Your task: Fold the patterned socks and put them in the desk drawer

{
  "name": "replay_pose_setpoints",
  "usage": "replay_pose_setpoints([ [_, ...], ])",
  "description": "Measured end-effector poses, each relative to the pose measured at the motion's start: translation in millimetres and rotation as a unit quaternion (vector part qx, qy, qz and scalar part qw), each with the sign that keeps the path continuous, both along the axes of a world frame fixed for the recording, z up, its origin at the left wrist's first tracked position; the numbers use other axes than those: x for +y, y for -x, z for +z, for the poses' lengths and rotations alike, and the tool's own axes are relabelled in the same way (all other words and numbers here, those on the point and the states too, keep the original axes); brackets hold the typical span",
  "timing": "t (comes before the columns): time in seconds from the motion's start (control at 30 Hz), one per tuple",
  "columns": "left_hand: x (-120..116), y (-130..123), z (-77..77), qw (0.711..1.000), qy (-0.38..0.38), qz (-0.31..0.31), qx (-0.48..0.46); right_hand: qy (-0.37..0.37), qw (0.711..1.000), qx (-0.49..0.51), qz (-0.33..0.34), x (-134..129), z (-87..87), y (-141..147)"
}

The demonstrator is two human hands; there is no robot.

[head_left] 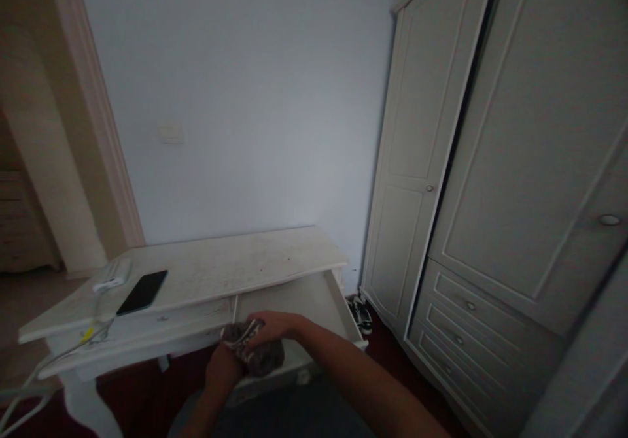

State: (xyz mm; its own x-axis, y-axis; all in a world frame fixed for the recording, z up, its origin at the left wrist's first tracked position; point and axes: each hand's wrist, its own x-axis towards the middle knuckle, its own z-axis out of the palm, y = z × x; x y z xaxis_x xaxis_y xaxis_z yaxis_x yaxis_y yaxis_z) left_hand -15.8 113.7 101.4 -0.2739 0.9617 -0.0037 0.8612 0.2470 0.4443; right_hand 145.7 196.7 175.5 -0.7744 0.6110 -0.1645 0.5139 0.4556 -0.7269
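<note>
A rolled bundle of brown cloth [267, 358] with a whitish pattern is held between both hands, low in the middle of the head view. My left hand [224, 367] grips its left end from below, fingers partly hidden. From above, my right hand [275, 325] wraps its fingers over the top of the roll. Both hands are over the front of a pulled-out white drawer [318, 297], whose visible bottom is bare. This drawer belongs to a white table [220, 259] standing against the wall.
On the table's left lie a dark phone [142, 293] and a white box-shaped device [112, 273], with white cables [59, 357] hanging off the edge. Black-and-white shoes [361, 314] sit on the floor beside the drawer. A large wardrobe [412, 144] stands on the right.
</note>
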Motion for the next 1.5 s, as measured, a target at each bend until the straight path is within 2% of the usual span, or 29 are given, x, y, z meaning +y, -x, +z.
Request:
replay_pose_setpoints([
  [0.07, 1, -1, 4.4, 1.0, 0.007, 0.004, -0.014, 0.02, 0.999, 0.0, 0.03, -11, -7.9, -25],
  [0.17, 3, -4, 11.9, 0.999, 0.021, 0.018, -0.023, -0.031, 0.993, -0.014, 0.11, -23, -10.9, -52],
  [0.27, 5, -7, 16.6, 0.999, 0.03, 0.034, -0.023, -0.113, 0.972, -0.059, 0.199, -26, -2.0, -78],
  [0.33, 5, -7, 17.8, 0.999, 0.033, 0.038, -0.021, -0.15, 0.959, -0.097, 0.221, -24, 6.5, -103],
  [0.4, 4, -7, 18.3, 0.999, 0.033, 0.035, -0.02, -0.183, 0.952, -0.149, 0.197, -21, 13.9, -136],
  [0.5, 4, -7, 18.9, 0.999, 0.03, 0.035, -0.018, -0.194, 0.944, -0.238, 0.118, -18, 20.2, -189],
  [0.6, 5, -8, 19.1, 0.999, 0.031, 0.042, -0.013, -0.188, 0.948, -0.244, 0.082, -20, 19.0, -215],
  [0.67, 5, -9, 19.0, 0.999, 0.032, 0.044, -0.008, -0.195, 0.955, -0.207, 0.089, -24, 13.4, -208],
  [0.73, 6, -9, 18.8, 0.999, 0.033, 0.042, -0.001, -0.213, 0.959, -0.156, 0.103, -31, 4.9, -182],
  [0.83, 5, -9, 18.6, 0.998, 0.035, 0.042, 0.011, -0.256, 0.955, -0.076, 0.127, -46, -9.1, -122],
  [0.97, 3, -9, 18.3, 0.998, 0.034, 0.042, 0.016, -0.292, 0.945, -0.032, 0.145, -60, -23.5, -49],
  [1.07, 2, -9, 17.5, 0.999, 0.033, 0.037, 0.012, -0.288, 0.946, 0.007, 0.15, -60, -31.6, -35],
  [1.17, 3, -8, 16.7, 0.999, 0.035, 0.036, 0.005, -0.221, 0.963, 0.049, 0.149, -48, -35.6, -68],
  [1.3, 5, -7, 15.5, 0.999, 0.034, 0.037, -0.003, -0.121, 0.989, 0.046, 0.07, -29, -31.9, -161],
  [1.4, 5, -7, 15.1, 0.999, 0.029, 0.037, -0.007, -0.111, 0.994, 0.009, -0.006, -27, -26.2, -224],
  [1.47, 5, -8, 15.6, 0.999, 0.03, 0.039, -0.007, -0.136, 0.991, -0.012, -0.018, -30, -24.7, -241],
  [1.5, 4, -9, 16.1, 0.999, 0.032, 0.041, -0.006, -0.154, 0.988, -0.023, -0.012, -33, -25.1, -241],
])
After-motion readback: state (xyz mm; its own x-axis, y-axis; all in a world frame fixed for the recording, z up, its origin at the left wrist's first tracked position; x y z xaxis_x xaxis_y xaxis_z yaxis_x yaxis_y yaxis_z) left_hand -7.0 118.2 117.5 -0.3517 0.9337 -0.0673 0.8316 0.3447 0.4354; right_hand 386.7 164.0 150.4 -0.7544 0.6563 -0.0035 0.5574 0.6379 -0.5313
